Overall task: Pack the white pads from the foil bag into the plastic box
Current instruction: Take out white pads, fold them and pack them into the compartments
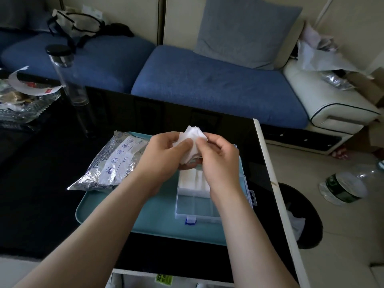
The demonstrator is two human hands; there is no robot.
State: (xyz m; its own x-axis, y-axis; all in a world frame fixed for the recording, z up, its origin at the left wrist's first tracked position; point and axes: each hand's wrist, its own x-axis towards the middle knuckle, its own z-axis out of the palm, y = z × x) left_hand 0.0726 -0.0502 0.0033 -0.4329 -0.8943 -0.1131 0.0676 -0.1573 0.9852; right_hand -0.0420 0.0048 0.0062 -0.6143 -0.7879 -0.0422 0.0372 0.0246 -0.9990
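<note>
Head view. At far left, the foil bag [112, 161] lies flat across the far-left corner of the teal tray [124, 204], with its long axis running from near-left to far-right. Just right of the bag, the left hand [164, 152] grips a fanned stack of white pads [194, 135], its thumb laid across the face of the stack. The right hand [218, 159] pinches the same stack from the opposite side. Both hands hover over the far end of the plastic box [197, 206], which stands open on the right part of the tray with its long axis running near to far. The far compartments of the box hold white pads, and the near ones appear vacant. The free space therefore lies below the hands and toward the near side. The right hand is judged the closer of the two, and the fanned stack probably needs squaring to the compartment's line before it is lowered.
</note>
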